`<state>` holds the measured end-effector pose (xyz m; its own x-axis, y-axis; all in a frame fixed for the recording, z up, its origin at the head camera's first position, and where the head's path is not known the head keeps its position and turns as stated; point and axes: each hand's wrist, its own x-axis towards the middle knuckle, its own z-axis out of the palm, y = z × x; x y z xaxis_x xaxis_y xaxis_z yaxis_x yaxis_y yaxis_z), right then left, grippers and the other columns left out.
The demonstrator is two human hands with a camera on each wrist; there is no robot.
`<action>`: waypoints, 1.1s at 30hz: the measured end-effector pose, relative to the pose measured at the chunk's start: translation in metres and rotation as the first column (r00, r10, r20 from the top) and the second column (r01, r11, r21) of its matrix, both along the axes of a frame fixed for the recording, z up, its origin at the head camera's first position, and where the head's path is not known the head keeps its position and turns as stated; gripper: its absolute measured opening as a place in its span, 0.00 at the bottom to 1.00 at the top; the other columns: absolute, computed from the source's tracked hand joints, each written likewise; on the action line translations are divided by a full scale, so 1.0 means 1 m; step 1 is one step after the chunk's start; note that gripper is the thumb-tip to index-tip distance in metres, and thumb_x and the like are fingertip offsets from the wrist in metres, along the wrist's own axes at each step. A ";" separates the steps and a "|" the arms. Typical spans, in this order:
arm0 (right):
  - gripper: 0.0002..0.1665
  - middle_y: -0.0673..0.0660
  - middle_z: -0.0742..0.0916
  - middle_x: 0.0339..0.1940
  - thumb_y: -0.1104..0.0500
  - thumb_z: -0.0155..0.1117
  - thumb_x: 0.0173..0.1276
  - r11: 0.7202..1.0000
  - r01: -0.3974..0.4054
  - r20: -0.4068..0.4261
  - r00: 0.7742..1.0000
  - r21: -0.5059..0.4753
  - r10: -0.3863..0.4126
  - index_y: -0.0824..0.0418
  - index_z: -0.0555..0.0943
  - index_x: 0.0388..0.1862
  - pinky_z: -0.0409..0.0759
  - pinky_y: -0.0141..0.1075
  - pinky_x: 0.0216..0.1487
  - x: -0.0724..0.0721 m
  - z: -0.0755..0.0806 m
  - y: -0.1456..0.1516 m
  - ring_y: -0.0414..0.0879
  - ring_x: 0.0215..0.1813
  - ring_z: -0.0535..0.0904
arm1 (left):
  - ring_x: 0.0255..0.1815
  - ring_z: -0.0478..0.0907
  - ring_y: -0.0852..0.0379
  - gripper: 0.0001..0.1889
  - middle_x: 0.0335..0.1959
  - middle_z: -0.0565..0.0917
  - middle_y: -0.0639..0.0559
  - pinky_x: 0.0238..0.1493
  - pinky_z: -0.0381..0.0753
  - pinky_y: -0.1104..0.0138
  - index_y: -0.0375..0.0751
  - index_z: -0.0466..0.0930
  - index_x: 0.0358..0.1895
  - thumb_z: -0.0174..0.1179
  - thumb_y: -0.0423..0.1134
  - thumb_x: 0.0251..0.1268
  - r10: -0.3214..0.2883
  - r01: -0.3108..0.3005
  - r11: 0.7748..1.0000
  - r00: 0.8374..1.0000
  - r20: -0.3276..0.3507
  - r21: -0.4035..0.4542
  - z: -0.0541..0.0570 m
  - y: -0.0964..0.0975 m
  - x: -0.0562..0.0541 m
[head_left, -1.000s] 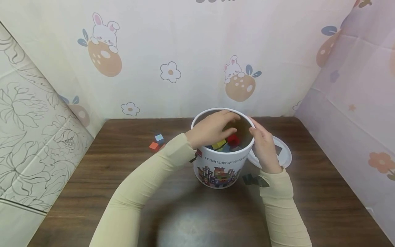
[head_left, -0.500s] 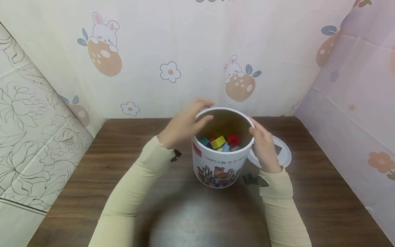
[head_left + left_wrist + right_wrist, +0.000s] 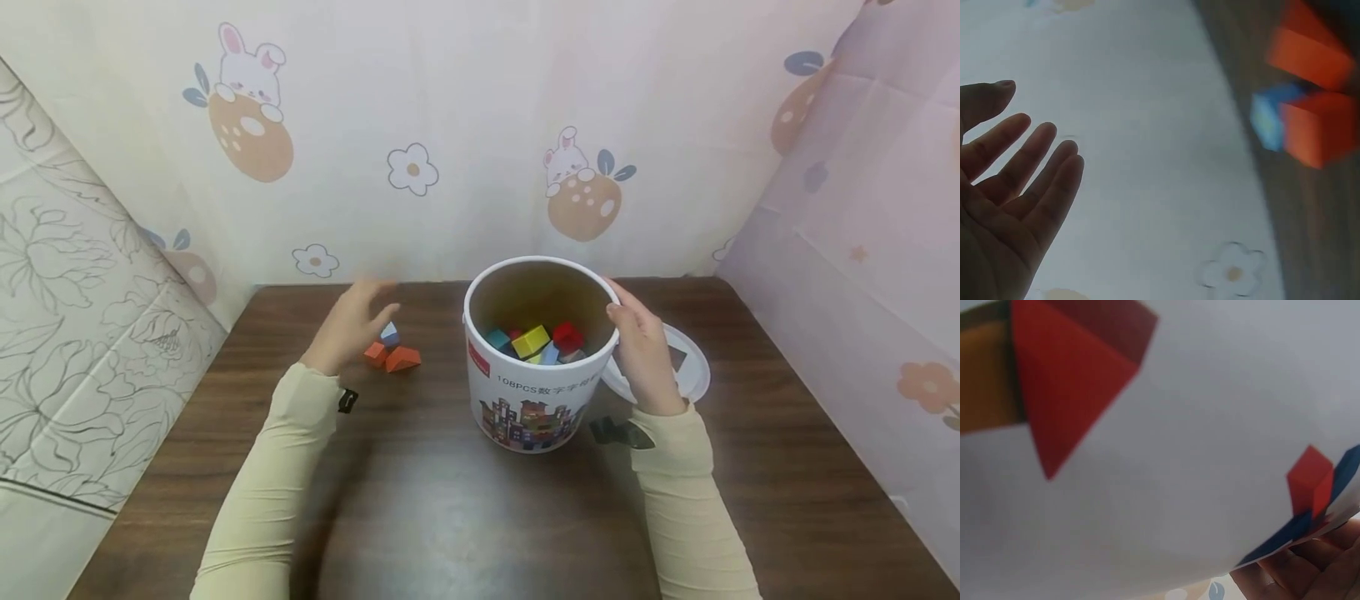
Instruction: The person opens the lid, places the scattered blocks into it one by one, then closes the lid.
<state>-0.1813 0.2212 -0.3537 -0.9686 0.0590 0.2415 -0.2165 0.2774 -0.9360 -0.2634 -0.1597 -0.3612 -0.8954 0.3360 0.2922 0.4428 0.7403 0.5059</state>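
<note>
A white printed bucket [image 3: 525, 417] stands on the table, with several coloured building blocks [image 3: 531, 342] inside. My right hand [image 3: 647, 358] holds it at the right side of the rim, the thumb over the edge; in the right wrist view fingers [image 3: 1310, 569] lie against the bucket's outer wall. To the left, my left hand [image 3: 348, 325] hovers with spread fingers and holds nothing. Close by on the table lie an orange triangular block [image 3: 403, 359], an orange cube [image 3: 377, 355] and a blue block [image 3: 390, 335]. These blocks are blurred in the left wrist view.
A white lid [image 3: 693, 367] lies behind the right hand, partly hidden by it. The brown wooden table [image 3: 450, 517] meets a patterned curtain [image 3: 465, 167] at the back and on both sides.
My left hand has come out of the bucket and moved left to the loose blocks, with nothing seen in it. The right hand has stayed on the rim.
</note>
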 end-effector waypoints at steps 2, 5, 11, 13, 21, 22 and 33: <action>0.28 0.50 0.72 0.73 0.44 0.41 0.79 1.000 0.001 0.000 1.000 -0.003 -0.001 0.45 0.66 0.74 0.71 0.59 0.67 0.000 0.001 0.000 0.55 0.71 0.69 | 0.60 0.75 0.41 0.22 0.61 0.77 0.38 0.64 0.73 0.49 0.35 0.72 0.64 0.57 0.38 0.71 0.015 -0.014 0.999 0.998 0.053 -0.030 -0.018 -0.006 -0.002; 0.27 0.50 0.72 0.74 0.44 0.40 0.79 1.000 0.005 0.011 1.000 -0.004 -0.005 0.44 0.66 0.74 0.71 0.59 0.67 0.001 0.001 0.000 0.55 0.72 0.69 | 0.55 0.78 0.40 0.21 0.58 0.79 0.37 0.60 0.76 0.49 0.32 0.75 0.61 0.59 0.37 0.68 0.030 -0.024 0.997 0.996 0.083 -0.073 -0.045 -0.009 -0.003; 0.28 0.49 0.72 0.74 0.43 0.41 0.79 1.000 0.007 0.021 1.000 -0.006 -0.007 0.44 0.66 0.74 0.70 0.59 0.68 0.002 0.001 0.000 0.55 0.72 0.68 | 0.59 0.77 0.37 0.19 0.55 0.81 0.33 0.62 0.75 0.48 0.28 0.78 0.56 0.62 0.34 0.64 0.016 -0.015 0.985 1.000 0.006 -0.173 -0.079 -0.004 -0.001; 0.28 0.49 0.72 0.74 0.43 0.41 0.79 1.000 0.007 0.020 1.000 -0.004 -0.007 0.44 0.66 0.74 0.70 0.59 0.68 0.003 0.001 0.000 0.55 0.72 0.68 | 0.52 0.80 0.38 0.16 0.48 0.83 0.35 0.57 0.78 0.50 0.28 0.79 0.52 0.62 0.32 0.62 0.011 -0.019 0.979 0.999 -0.039 -0.202 -0.084 -0.001 -0.001; 0.28 0.50 0.72 0.74 0.44 0.41 0.79 1.000 -0.002 0.013 1.000 -0.008 0.002 0.45 0.66 0.74 0.70 0.59 0.67 0.003 0.000 0.000 0.55 0.72 0.68 | 0.29 0.77 0.44 0.07 0.25 0.80 0.43 0.37 0.79 0.54 0.33 0.79 0.33 0.67 0.33 0.59 0.004 -0.046 0.961 0.988 -0.152 -0.271 -0.093 0.006 -0.003; 0.28 0.50 0.72 0.74 0.44 0.41 0.79 1.000 -0.002 0.009 1.000 -0.006 0.002 0.45 0.66 0.74 0.70 0.59 0.67 0.003 0.000 0.000 0.55 0.72 0.68 | 0.29 0.77 0.44 0.08 0.25 0.80 0.43 0.36 0.80 0.54 0.33 0.79 0.31 0.68 0.35 0.59 0.004 -0.050 0.959 0.987 -0.161 -0.281 -0.093 0.006 -0.003; 0.28 0.50 0.71 0.74 0.43 0.41 0.79 1.000 0.000 0.012 1.000 0.000 0.000 0.44 0.66 0.74 0.69 0.59 0.68 0.002 0.001 0.000 0.55 0.73 0.67 | 0.31 0.78 0.47 0.11 0.29 0.82 0.44 0.40 0.81 0.55 0.36 0.81 0.35 0.67 0.41 0.62 0.051 -0.065 0.965 0.997 -0.060 -0.255 -0.090 0.008 0.000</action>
<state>-0.1794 0.2216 -0.3531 -0.9714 0.0587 0.2303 -0.2058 0.2770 -0.9386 -0.2630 -0.1515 -0.4508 -0.9012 0.3540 0.2499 0.4163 0.8675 0.2724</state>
